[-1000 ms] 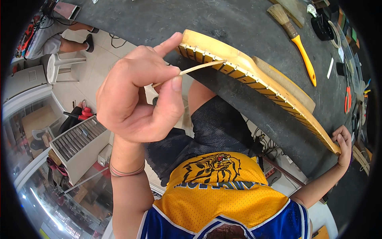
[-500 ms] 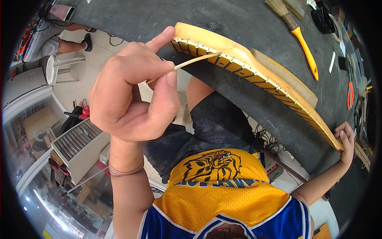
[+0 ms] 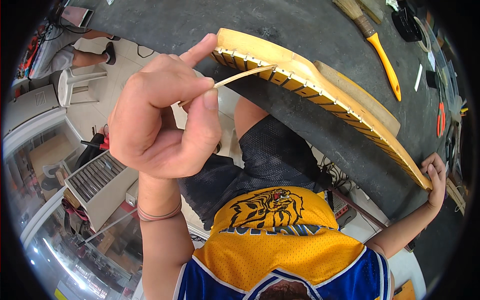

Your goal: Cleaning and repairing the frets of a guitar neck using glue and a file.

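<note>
A guitar neck (image 3: 295, 62) of pale wood stands on its edge along the dark bench, its fretted side toward me. My left hand (image 3: 165, 115) pinches a thin, slightly bent wooden stick (image 3: 240, 76) between thumb and forefinger. The stick's far tip meets the neck's fret edge, or overlaps it in view. One other finger of that hand reaches to the neck's left end. At the opposite end, my right hand (image 3: 436, 181) is closed round the narrow tip of the neck. A wooden block (image 3: 360, 97) with a pale top lies just behind the neck.
On the dark bench (image 3: 200, 20) lies a brush (image 3: 377, 50) with a yellow handle. Orange-handled scissors or pliers (image 3: 440, 120) and a tape roll (image 3: 422, 35) sit at the right. A white stool (image 3: 70, 87) and a seated person's leg (image 3: 92, 58) appear at left.
My left hand has shifted slightly left with the stick, whose tip has slid a little left along the neck's edge. My right hand stays in place.
</note>
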### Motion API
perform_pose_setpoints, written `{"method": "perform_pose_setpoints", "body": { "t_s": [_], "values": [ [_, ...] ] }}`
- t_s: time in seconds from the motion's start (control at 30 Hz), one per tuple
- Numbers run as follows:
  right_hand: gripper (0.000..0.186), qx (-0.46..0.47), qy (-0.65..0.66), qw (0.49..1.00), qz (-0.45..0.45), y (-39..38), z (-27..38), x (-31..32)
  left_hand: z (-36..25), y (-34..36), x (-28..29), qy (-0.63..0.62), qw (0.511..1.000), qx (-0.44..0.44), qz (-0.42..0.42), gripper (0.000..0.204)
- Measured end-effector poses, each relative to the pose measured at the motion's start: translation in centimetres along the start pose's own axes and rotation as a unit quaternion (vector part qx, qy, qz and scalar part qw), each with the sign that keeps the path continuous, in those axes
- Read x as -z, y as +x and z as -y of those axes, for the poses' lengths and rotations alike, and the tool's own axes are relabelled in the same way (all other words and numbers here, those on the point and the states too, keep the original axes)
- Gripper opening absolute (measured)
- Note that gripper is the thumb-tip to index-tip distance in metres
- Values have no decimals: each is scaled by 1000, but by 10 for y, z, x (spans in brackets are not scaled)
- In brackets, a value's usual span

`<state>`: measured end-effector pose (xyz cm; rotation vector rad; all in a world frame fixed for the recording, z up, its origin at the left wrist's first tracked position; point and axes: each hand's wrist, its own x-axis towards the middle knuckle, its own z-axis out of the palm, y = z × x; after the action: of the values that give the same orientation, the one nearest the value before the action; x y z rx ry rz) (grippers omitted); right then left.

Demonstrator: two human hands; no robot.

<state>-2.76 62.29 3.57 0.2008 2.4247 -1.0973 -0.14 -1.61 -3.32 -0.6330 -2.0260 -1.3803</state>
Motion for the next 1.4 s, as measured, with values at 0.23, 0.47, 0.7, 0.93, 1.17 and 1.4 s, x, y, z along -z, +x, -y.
{"method": "perform_pose_setpoints", "body": {
  "t_s": [0.23,0.47,0.7,0.93,1.17,1.4],
  "values": [
    [47,11,-6,1000,-16,-1,-6,-2,1,-2,0,0,1000,0,1,9],
    [46,16,-5,1000,-10,0,-7,0,-2,-12,-4,-11,1000,7,-17,13],
    [44,13,-4,1000,-9,1,-6,-1,-5,-17,-4,20,1000,-3,-11,13],
    [43,18,1,1000,-2,2,-10,2,-5,-19,-6,19,1000,-1,-8,11],
    [41,18,6,1000,-2,2,-11,2,-9,-18,-7,57,998,-13,9,11],
    [43,5,11,1000,-5,2,-7,1,-10,-18,-9,81,996,-32,20,17]
  ]
}}
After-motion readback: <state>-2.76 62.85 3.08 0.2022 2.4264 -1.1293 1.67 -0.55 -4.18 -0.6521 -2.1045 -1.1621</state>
